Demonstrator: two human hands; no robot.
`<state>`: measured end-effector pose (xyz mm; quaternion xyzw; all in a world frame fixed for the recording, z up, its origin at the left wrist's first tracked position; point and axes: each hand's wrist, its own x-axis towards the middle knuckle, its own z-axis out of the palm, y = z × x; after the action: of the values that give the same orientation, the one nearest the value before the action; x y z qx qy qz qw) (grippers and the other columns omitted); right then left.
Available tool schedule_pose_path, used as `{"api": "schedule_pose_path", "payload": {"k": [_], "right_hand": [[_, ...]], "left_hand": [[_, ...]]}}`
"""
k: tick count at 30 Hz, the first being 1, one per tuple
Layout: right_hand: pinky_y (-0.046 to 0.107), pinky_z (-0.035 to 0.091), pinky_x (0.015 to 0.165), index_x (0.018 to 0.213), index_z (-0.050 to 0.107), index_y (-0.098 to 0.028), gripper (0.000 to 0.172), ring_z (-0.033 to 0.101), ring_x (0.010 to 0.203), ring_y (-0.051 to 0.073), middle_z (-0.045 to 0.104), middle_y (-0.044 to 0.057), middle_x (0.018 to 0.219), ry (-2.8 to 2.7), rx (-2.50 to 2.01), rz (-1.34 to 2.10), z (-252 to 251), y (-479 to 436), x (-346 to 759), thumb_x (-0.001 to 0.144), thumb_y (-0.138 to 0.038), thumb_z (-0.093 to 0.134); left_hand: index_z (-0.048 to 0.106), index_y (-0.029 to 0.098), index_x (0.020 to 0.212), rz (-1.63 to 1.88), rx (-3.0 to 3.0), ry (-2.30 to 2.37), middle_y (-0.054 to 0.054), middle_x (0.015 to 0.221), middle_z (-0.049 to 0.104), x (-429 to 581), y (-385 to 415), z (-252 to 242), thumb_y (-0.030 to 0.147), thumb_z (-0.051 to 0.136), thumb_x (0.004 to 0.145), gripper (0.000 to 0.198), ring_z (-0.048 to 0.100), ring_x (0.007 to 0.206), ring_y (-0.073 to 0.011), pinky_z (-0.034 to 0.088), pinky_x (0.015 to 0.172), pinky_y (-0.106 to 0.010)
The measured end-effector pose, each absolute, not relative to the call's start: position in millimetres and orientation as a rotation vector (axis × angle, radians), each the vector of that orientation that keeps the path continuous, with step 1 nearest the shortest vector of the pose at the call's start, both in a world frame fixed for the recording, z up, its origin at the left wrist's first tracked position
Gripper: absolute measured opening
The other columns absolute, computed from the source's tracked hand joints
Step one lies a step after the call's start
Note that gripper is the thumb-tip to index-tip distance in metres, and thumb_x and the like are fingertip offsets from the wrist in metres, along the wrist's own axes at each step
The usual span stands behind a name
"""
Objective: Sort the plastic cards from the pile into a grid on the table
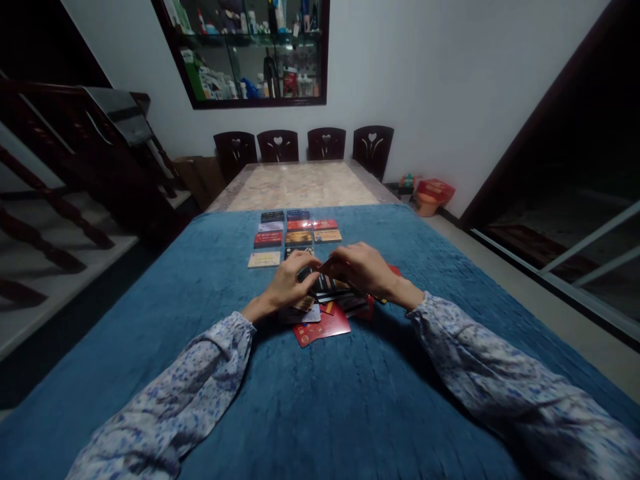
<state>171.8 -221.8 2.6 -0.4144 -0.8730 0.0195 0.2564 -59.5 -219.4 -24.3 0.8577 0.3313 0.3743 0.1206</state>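
Observation:
Both my hands meet over a loose pile of plastic cards on a blue cloth. My left hand is curled, its fingers closed on a dark card at the top of the pile. My right hand is also curled and pinches a reddish card just above the pile. Beyond the hands, several cards lie face up in neat rows. One pale card sits alone at the left end of the nearest row.
The blue cloth covers the near part of a long marble-topped table. Several dark chairs stand at its far end. A wall cabinet holds bottles. A dark stair rail runs on the left, and a red bag lies on the floor.

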Motion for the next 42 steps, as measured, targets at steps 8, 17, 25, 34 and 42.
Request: {"api": "schedule_pose_path", "payload": {"k": [8, 17, 25, 34, 42], "right_hand": [[0.032, 0.038, 0.089, 0.104, 0.064, -0.022, 0.012, 0.068, 0.085, 0.019, 0.078, 0.006, 0.092, -2.478, -1.123, -0.038, -11.0, -214.1, 149.7, 0.097, -0.032, 0.064], [0.032, 0.037, 0.082, 0.117, 0.059, -0.018, 0.022, 0.067, 0.094, 0.023, 0.076, 0.011, 0.101, -2.552, -1.231, -0.077, -16.5, -222.6, 154.5, 0.095, -0.020, 0.060], [0.035, 0.036, 0.085, 0.124, 0.058, -0.019, 0.032, 0.063, 0.107, 0.026, 0.073, 0.012, 0.117, -2.498, -1.235, -0.187, -36.5, -232.5, 169.8, 0.092, -0.014, 0.060], [0.034, 0.037, 0.080, 0.134, 0.056, -0.023, 0.040, 0.063, 0.097, 0.024, 0.070, 0.009, 0.108, -2.434, -1.323, -0.308, -45.1, -235.3, 167.6, 0.094, -0.019, 0.063], [0.036, 0.040, 0.084, 0.133, 0.052, -0.019, 0.045, 0.062, 0.104, 0.027, 0.068, 0.013, 0.116, -2.391, -1.305, -0.290, -47.6, -236.5, 162.4, 0.090, -0.018, 0.064]], "left_hand": [[0.064, 0.019, 0.094, 1.116, 2.439, 1.047, -0.004, 0.096, 0.069, -59.3, -221.6, -27.0, 0.014, 0.063, 0.090, 0.007, 0.065, 0.097, -0.0202, 0.055, 0.089, -0.036], [0.062, 0.019, 0.105, 1.074, 2.517, 1.085, -0.005, 0.100, 0.066, -65.4, -220.4, -35.7, 0.004, 0.058, 0.083, 0.027, 0.064, 0.093, -0.0197, 0.055, 0.088, -0.034], [0.064, 0.019, 0.109, 0.986, 2.591, 1.107, -0.006, 0.098, 0.068, -66.9, -222.8, -39.1, 0.003, 0.057, 0.082, 0.032, 0.064, 0.094, -0.0213, 0.055, 0.085, -0.033], [0.058, 0.019, 0.122, 0.891, 2.596, 1.216, -0.008, 0.104, 0.068, -67.7, -224.9, -45.5, 0.006, 0.058, 0.083, 0.040, 0.064, 0.097, -0.0235, 0.054, 0.090, -0.036], [0.057, 0.021, 0.121, 0.905, 2.565, 1.254, -0.007, 0.103, 0.068, -65.8, -227.3, -42.8, 0.008, 0.055, 0.087, 0.037, 0.063, 0.097, -0.0237, 0.052, 0.090, -0.038]]}}
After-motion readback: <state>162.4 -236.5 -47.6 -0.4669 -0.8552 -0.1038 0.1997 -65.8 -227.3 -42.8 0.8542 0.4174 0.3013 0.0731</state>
